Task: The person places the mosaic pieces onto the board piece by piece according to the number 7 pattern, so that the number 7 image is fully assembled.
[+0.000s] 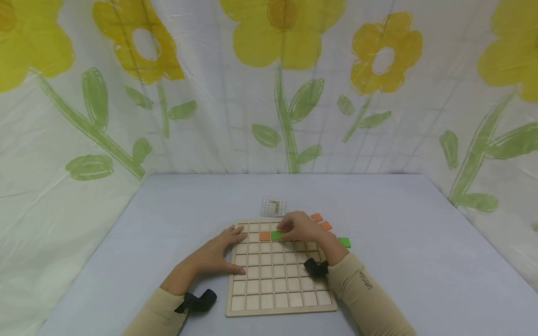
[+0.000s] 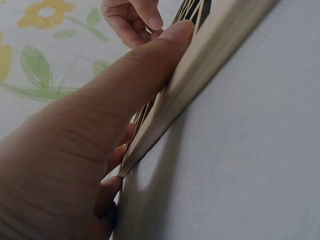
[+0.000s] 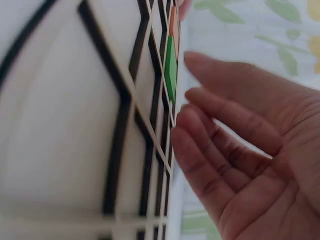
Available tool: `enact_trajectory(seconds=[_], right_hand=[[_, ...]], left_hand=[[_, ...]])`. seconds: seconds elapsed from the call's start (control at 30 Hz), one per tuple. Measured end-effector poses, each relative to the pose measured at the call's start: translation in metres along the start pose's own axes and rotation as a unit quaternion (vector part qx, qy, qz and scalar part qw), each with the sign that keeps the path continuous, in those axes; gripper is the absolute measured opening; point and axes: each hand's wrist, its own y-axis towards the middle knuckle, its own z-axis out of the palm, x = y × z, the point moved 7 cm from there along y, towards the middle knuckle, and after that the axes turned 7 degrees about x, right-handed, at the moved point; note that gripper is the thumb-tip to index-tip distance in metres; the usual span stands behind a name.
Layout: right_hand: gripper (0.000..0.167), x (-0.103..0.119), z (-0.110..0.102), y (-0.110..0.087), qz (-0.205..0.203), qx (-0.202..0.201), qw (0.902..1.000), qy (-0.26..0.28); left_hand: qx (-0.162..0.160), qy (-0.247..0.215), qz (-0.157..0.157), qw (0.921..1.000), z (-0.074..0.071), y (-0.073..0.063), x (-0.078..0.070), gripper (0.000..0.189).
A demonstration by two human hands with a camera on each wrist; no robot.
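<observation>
A wooden grid board [image 1: 281, 311] lies on the table, with an orange square tile [image 1: 265, 235] and a green square tile [image 1: 275, 235] side by side in its second row from the far edge. Spread along the board's left edge, my left hand [image 1: 216, 254] rests its thumb [image 2: 175, 34] and fingertips on the frame. My right hand [image 1: 303, 228] is over the far part of the grid, beside the green tile. In the right wrist view its fingers are loosely bent, their tips apart from the green tile [image 3: 171, 70], with nothing held between them.
Beyond the board's far edge lies a small card [image 1: 273, 207] printed with a grid and a coloured pattern. To the right of the board are two loose orange tiles, one farther [image 1: 317, 217] and one nearer [image 1: 326, 225], plus a loose green tile [image 1: 344, 242]. A flowered curtain [image 1: 218, 116] hangs behind.
</observation>
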Motion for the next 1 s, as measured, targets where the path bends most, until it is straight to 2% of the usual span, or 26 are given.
enact_trajectory(seconds=[0.1, 0.27, 0.37, 0.73, 1.0], right_hand=[[0.03, -0.001, -0.005, -0.005, 0.004, -0.003, 0.9999, 0.014], [0.032, -0.007, -0.011, -0.015, 0.038, 0.0, 0.9987, 0.034], [0.033, -0.009, -0.015, -0.021, 0.045, 0.001, 0.9982, 0.041], [0.032, -0.023, -0.029, -0.047, 0.046, -0.015, 0.9986, 0.022], [0.028, -0.037, -0.036, -0.066, 0.063, -0.024, 0.9977, 0.009]], left_hand=[[-0.001, -0.001, 0.001, 1.0, 0.0, 0.0, 0.0, 0.097], [0.0, 0.001, 0.003, 1.0, 0.0, 0.0, 0.0, 0.097], [0.0, 0.001, 0.003, 1.0, 0.001, 0.0, 0.001, 0.097], [-0.003, 0.006, 0.002, 1.0, 0.001, 0.0, 0.001, 0.097], [-0.003, 0.006, 0.01, 0.9999, 0.001, 0.0, 0.0, 0.098]])
